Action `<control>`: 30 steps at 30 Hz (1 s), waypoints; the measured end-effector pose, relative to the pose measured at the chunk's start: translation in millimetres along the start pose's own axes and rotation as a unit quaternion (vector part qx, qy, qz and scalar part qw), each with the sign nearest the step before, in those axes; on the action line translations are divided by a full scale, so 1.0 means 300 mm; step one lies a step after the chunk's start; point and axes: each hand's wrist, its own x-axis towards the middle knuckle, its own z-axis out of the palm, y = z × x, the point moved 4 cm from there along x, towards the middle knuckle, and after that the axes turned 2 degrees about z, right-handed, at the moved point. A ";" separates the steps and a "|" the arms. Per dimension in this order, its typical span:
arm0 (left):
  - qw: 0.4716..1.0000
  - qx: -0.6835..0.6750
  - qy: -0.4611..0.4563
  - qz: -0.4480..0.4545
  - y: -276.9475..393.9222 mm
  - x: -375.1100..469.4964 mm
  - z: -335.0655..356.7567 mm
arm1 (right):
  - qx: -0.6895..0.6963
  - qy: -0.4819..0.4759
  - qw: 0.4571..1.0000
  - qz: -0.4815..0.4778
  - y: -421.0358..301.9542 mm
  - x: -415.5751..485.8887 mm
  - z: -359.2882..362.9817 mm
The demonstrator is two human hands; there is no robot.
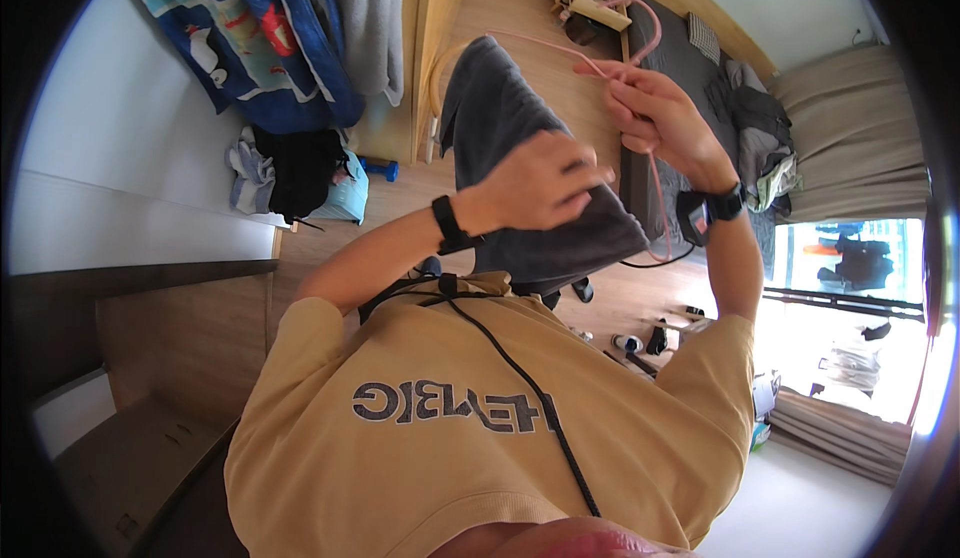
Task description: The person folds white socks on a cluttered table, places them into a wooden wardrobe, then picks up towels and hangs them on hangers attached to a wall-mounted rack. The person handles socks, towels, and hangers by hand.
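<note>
A pink wire clothes hanger is in my right hand, whose fingers close around it just below the hook. Over the hanger's long bar hangs a dark grey cloth, probably a towel, its folded edge slanting down to the right. My left hand lies across the cloth near that fold with its fingers curled. Motion blur hides whether those fingers pinch the cloth. Each wrist wears a black band, and a small dark device with a cable sits at the right one.
A patterned blue towel and a grey towel hang at left. Below them are a light-blue basket with clothes and a blue dumbbell. A grey bed, a nightstand and shoes are to the right.
</note>
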 end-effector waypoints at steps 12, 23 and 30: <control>0.931 -0.133 -0.157 -0.301 -0.517 0.020 -0.459 | -0.518 0.160 0.806 -0.239 -0.134 -0.094 -0.135; 0.958 0.177 0.139 -0.175 -0.448 -0.049 -0.623 | -0.492 0.233 0.781 -0.307 -0.131 0.084 -0.204; 0.952 0.136 0.159 -0.222 -0.383 -0.013 -0.629 | -0.482 0.314 0.772 -0.269 -0.326 0.073 -0.091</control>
